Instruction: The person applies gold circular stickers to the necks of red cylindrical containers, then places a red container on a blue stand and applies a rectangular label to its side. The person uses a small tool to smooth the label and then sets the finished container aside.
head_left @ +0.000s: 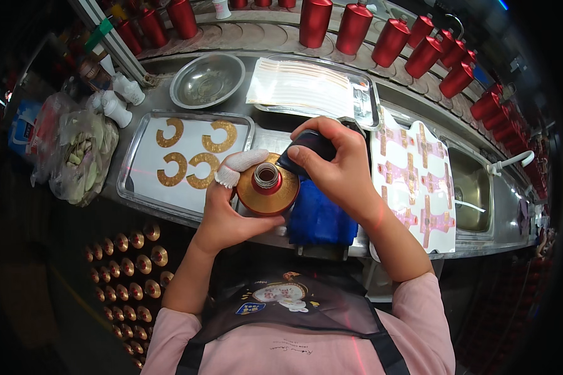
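My left hand [222,215], with white knitted covers on its fingers, is wrapped round a red bottle [251,192] with a gold shoulder. The bottle's open threaded neck [268,177] points up toward me. In my right hand [344,156] is a dark, smooth, flat-edged piece [311,149], pinched between thumb and fingers. Its lower corner meets the right side of the gold shoulder, close by the neck. A blue cloth [324,215] lies just below, at the counter's front edge. Left of the bottle, several gold C-shaped labels [218,137] rest on a white sheet in a metal tray [124,164].
Behind stand a metal bowl [207,81] and a tray of white strips [303,84]. Pink-and-gold label sheets [413,181] lie right, before a sink [472,190]. Red bottles [316,24] line a conveyor [256,31]. Gold-topped bottles [126,265] fill the lower left; a plastic bag [84,159] sits left.
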`<state>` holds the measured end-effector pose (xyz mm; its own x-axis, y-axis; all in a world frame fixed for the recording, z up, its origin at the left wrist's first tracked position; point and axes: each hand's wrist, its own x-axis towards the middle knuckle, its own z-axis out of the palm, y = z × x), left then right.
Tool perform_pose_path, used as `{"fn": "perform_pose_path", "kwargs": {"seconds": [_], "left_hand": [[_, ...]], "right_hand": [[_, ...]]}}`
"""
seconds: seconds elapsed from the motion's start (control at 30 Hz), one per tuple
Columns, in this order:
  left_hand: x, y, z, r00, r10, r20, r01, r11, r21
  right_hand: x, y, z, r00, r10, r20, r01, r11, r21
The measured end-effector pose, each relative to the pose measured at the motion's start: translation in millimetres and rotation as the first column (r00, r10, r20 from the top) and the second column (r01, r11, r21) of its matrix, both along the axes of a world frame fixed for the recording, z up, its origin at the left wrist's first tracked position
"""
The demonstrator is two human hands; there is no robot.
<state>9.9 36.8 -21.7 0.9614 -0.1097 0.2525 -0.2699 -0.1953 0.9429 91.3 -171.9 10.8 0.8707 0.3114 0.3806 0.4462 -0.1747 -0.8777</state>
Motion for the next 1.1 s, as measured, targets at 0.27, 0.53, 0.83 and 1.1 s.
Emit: {"fn": "perform_pose_path", "kwargs": {"seconds": [0.27,0.53,0.83,1.1], "left_hand": [[25,25,8,0.911,-0.347,-0.224,0.284,0.920,-0.271],[-4,-7,-9,0.996,0.043,-0.076,-0.043,0.999,0.004],[12,13,-1,0.973,-0.201,-0.113,0.184,0.972,-0.147],[20,21,-3,0.927,-0.309,-0.214,0.276,0.946,-0.171]], "right_hand": [[15,14,19,0.975,-0.001,-0.222,0.023,0.995,0.094],[-24,-12,9,0.993,-0.011,-0.114,0.013,1.000,0.015],[31,13,14,0.969,0.176,-0.175,-0.186,0.982,-0.040],[49,29,29,0.863,0.363,-0.352,-0.364,0.929,0.065]]}}
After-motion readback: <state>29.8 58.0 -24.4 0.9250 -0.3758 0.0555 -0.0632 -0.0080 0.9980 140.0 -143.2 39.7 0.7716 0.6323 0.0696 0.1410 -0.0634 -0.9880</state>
